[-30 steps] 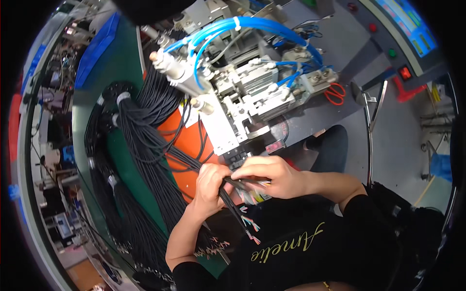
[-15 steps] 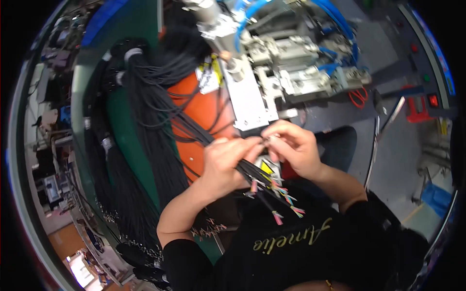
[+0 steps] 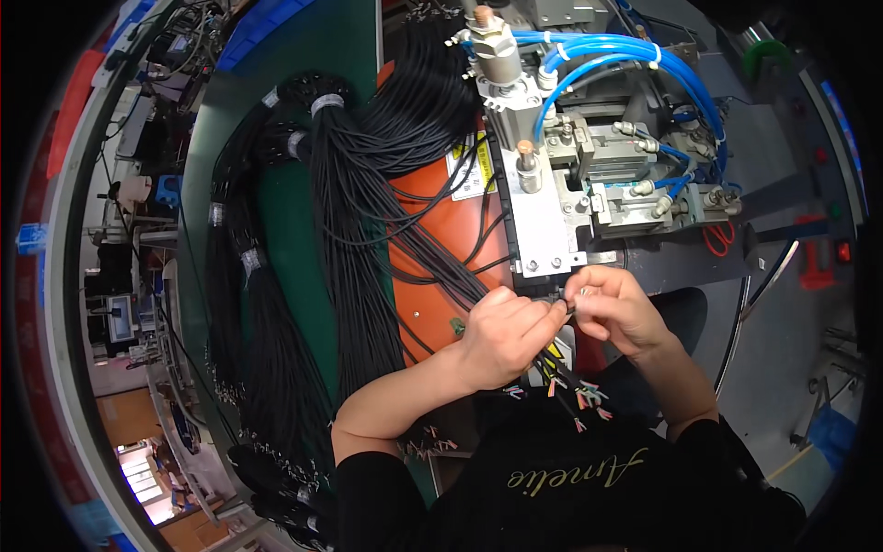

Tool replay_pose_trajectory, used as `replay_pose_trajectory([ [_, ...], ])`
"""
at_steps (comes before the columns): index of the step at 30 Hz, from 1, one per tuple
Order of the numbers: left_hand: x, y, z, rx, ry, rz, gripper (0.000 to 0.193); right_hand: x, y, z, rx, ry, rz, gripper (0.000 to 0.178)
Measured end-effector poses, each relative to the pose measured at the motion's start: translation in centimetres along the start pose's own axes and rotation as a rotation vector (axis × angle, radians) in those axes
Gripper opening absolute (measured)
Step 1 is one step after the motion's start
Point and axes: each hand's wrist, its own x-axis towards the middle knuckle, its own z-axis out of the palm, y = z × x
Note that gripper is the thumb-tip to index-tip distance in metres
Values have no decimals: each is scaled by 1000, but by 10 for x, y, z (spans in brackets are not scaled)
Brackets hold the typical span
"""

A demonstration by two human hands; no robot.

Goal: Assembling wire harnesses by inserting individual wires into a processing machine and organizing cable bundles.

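Observation:
My left hand (image 3: 510, 339) is closed around a bundle of black cables (image 3: 451, 267). Stripped ends with thin coloured wires (image 3: 586, 396) hang out below that hand. Close beside it, my right hand (image 3: 624, 313) pinches with thumb and forefinger at the tip of a dark cable end (image 3: 567, 306); the fingers partly cover it. Both hands meet just under the lower edge of a white metal plate (image 3: 549, 225) on a pneumatic machine.
Blue air hoses (image 3: 635, 48) and metal cylinders (image 3: 635, 202) fill the machine's right side. Tied bundles of black cables (image 3: 354, 239) lie on a green surface (image 3: 287, 216) at left. An orange panel (image 3: 432, 198) lies beneath loose cables.
The whole scene has shifted right and slightly down as my head turned. My hands keep nearly the same place below the machine plate, and the cables are still held.

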Motion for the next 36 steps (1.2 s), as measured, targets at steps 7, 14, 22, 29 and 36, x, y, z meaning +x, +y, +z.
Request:
replay_pose_trajectory([
  [7, 1, -5, 2, -128, 3, -141, 16, -4, 13, 34, -281, 217, -341, 28],
  [14, 2, -4, 5, -174, 23, -173, 11, 3, 25, 28, -739, 305, -677, 22],
  [22, 0, -7, 3, -326, -49, -278, 8, 5, 12, 5, 113, 17, -73, 19],
  [29, -1, -11, 3, -464, -103, -350, 7, 7, 8, 3, -32, 42, -114, 15],
  [36, -4, 1, 10, -28, -24, -56, 8, 0, 16, 12, -860, 216, -528, 13],
])
